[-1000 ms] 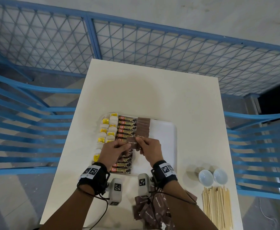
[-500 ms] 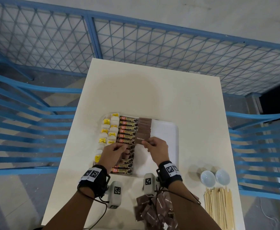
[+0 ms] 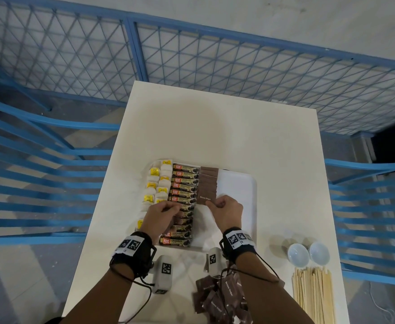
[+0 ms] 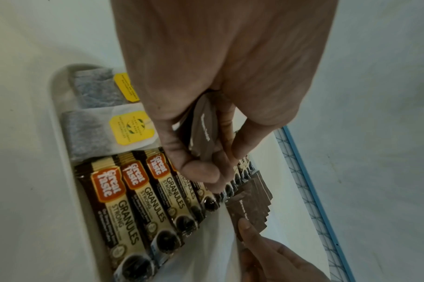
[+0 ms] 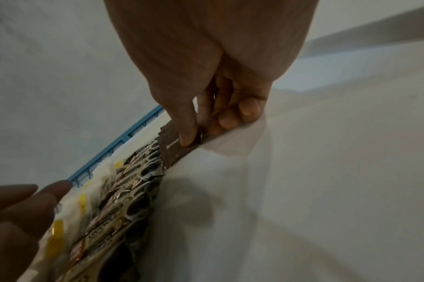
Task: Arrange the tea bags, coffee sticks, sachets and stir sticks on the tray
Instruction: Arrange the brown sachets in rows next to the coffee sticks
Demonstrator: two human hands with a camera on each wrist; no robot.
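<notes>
The white tray (image 3: 238, 183) holds a left column of tea bags (image 3: 154, 183), a column of coffee sticks (image 3: 183, 182) and an overlapping row of brown sugar sachets (image 3: 208, 181). My right hand (image 3: 215, 203) pinches one brown sachet (image 3: 203, 199) by its right edge at the near end of that row, flat on the tray (image 5: 278, 190); thumb and fingers show on the sachet (image 5: 172, 148). My left hand (image 3: 168, 210) hovers over the coffee sticks (image 4: 133, 200) and grips a few spare brown sachets (image 4: 203, 131) in curled fingers.
A pile of loose brown sachets (image 3: 217, 300) lies at the near table edge under my right forearm. Wooden stir sticks (image 3: 313, 298) lie at the near right, with two small white bowls (image 3: 298, 254) behind them. A blue fence surrounds the table.
My right hand has carried one sachet away from my left hand and set it down at the near end of the sachet row. The left hand has stayed over the coffee sticks.
</notes>
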